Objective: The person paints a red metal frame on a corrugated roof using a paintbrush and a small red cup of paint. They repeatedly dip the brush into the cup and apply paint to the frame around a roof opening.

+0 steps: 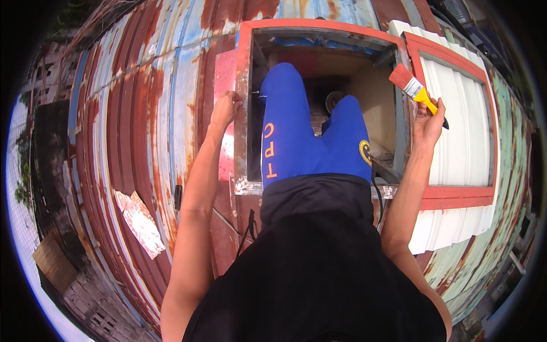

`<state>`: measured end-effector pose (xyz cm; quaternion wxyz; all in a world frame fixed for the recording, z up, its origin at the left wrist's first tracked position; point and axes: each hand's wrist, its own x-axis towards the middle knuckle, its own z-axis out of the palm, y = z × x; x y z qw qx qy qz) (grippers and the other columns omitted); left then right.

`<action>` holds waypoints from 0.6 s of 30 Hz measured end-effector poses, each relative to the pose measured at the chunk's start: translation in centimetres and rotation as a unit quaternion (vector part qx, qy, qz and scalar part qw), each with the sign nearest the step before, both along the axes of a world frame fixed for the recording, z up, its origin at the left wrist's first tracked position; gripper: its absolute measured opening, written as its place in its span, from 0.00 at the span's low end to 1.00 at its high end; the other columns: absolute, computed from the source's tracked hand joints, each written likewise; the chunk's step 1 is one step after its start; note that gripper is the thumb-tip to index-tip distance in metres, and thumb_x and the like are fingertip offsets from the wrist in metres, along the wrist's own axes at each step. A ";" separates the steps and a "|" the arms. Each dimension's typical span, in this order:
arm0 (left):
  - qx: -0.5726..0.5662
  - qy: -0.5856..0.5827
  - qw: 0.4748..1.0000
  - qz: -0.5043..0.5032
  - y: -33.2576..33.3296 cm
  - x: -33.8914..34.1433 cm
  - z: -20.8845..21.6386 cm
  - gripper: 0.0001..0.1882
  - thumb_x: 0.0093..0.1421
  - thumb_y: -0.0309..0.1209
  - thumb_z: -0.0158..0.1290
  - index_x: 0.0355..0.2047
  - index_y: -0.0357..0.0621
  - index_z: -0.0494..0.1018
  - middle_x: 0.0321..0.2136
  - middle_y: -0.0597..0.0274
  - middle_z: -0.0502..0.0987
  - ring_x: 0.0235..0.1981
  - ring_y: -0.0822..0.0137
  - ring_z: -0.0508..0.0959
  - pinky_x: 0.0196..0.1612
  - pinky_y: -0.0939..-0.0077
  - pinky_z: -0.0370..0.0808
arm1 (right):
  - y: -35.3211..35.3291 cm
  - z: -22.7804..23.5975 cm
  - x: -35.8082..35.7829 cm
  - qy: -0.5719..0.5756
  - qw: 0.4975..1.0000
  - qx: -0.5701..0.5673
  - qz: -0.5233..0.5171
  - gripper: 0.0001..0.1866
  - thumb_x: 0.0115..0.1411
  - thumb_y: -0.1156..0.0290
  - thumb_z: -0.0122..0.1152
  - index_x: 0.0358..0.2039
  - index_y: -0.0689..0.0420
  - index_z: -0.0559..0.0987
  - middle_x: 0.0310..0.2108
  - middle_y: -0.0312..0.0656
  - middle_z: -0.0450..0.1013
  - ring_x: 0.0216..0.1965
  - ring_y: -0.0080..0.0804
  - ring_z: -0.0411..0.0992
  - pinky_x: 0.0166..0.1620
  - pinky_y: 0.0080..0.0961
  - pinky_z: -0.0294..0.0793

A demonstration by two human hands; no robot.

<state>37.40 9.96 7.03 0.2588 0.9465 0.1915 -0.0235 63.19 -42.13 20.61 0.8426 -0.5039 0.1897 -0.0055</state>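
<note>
My right hand [428,121] is closed around the handle of a paintbrush [420,96] with a yellow and black grip. Its wide bristles look red and point up and to the left, above the right side of the opening. On the opposite side, my left hand [228,106] has its fingers curled in beside the red-painted frame [244,62] of a hatch; whether anything is in them is hidden. My legs, in blue trousers, reach down into this opening. The frame's far edge is red, while its near edge looks bare and worn.
Rusty corrugated metal sheets [122,114] surround the hatch. A white panel with a red border [456,196] lies on the right. A red sheet [225,154] lies along the left side of the frame. A crumpled whitish scrap [139,223] rests further left.
</note>
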 end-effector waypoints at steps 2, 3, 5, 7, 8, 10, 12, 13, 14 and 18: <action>0.002 0.002 1.000 0.007 -0.1 0.2 0.0 0.08 0.58 0.30 0.66 0.34 0.38 0.81 0.36 0.44 0.81 0.41 0.42 0.82 0.46 0.52 0.78 | -0.3 -0.1 0.2 -0.001 1.000 -0.004 0.006 0.17 0.76 0.60 0.52 0.44 0.65 0.73 0.45 0.52 0.78 0.30 0.24 0.73 0.33 0.15 0.77; 0.002 0.001 1.000 0.006 0.0 0.2 -0.3 0.09 0.58 0.30 0.67 0.34 0.38 0.82 0.36 0.44 0.81 0.41 0.42 0.82 0.46 0.52 0.78 | -0.4 -0.2 0.2 -0.001 1.000 -0.005 0.010 0.17 0.76 0.60 0.52 0.44 0.65 0.73 0.45 0.52 0.78 0.30 0.24 0.73 0.33 0.15 0.77; 0.010 0.009 1.000 0.005 0.1 0.1 -0.7 0.09 0.58 0.30 0.67 0.34 0.38 0.82 0.36 0.44 0.81 0.41 0.42 0.83 0.46 0.51 0.78 | -0.4 -0.5 0.2 -0.008 1.000 0.010 0.018 0.16 0.76 0.60 0.52 0.44 0.64 0.72 0.45 0.52 0.78 0.30 0.24 0.73 0.34 0.15 0.78; 0.023 0.017 1.000 0.010 0.2 0.4 -1.5 0.08 0.58 0.29 0.67 0.34 0.37 0.83 0.35 0.44 0.81 0.41 0.42 0.83 0.46 0.51 0.78 | 0.1 0.1 0.4 -0.008 1.000 0.009 0.018 0.16 0.76 0.60 0.53 0.44 0.63 0.72 0.44 0.52 0.78 0.31 0.25 0.74 0.34 0.16 0.78; 0.032 0.015 0.999 0.005 0.3 0.3 -1.9 0.08 0.58 0.29 0.66 0.34 0.37 0.83 0.35 0.43 0.81 0.40 0.42 0.83 0.46 0.51 0.78 | 0.5 0.1 0.0 -0.001 1.000 0.001 0.011 0.16 0.76 0.60 0.53 0.44 0.63 0.72 0.44 0.53 0.78 0.31 0.25 0.74 0.35 0.17 0.78; 0.051 0.012 0.999 -0.003 0.3 0.0 -2.1 0.07 0.58 0.28 0.66 0.34 0.37 0.83 0.35 0.43 0.81 0.40 0.42 0.83 0.46 0.51 0.79 | 0.8 -0.2 -0.4 0.000 1.000 0.014 0.007 0.16 0.75 0.60 0.53 0.43 0.63 0.72 0.43 0.52 0.78 0.30 0.26 0.74 0.34 0.17 0.77; 0.039 0.032 0.999 0.007 0.2 0.2 -2.8 0.07 0.60 0.29 0.63 0.34 0.37 0.82 0.35 0.40 0.81 0.42 0.41 0.82 0.47 0.50 0.78 | 0.6 -0.1 -0.5 0.001 1.000 0.006 0.001 0.17 0.75 0.59 0.54 0.43 0.63 0.72 0.44 0.52 0.78 0.30 0.25 0.74 0.33 0.16 0.77; 0.041 0.039 0.998 0.011 0.1 0.3 -3.2 0.07 0.61 0.29 0.62 0.35 0.37 0.81 0.35 0.40 0.81 0.42 0.41 0.82 0.47 0.49 0.78 | 0.5 -0.2 -0.5 -0.002 1.000 0.006 0.002 0.17 0.75 0.59 0.54 0.44 0.64 0.72 0.45 0.52 0.78 0.30 0.24 0.74 0.33 0.16 0.77; 0.042 0.047 0.998 0.015 0.2 0.3 -3.7 0.08 0.62 0.30 0.61 0.35 0.37 0.80 0.35 0.39 0.81 0.43 0.41 0.81 0.48 0.49 0.77 | 0.3 -0.2 -0.5 -0.004 1.000 0.007 0.003 0.17 0.75 0.59 0.54 0.44 0.64 0.73 0.45 0.51 0.78 0.30 0.24 0.74 0.33 0.16 0.77; 0.109 0.011 0.994 0.003 0.6 -1.1 -6.3 0.10 0.64 0.30 0.57 0.37 0.33 0.77 0.33 0.38 0.81 0.41 0.39 0.80 0.50 0.49 0.76 | 0.4 0.0 -0.2 -0.001 1.000 0.007 0.015 0.19 0.75 0.59 0.53 0.47 0.66 0.73 0.46 0.51 0.79 0.29 0.22 0.73 0.31 0.15 0.76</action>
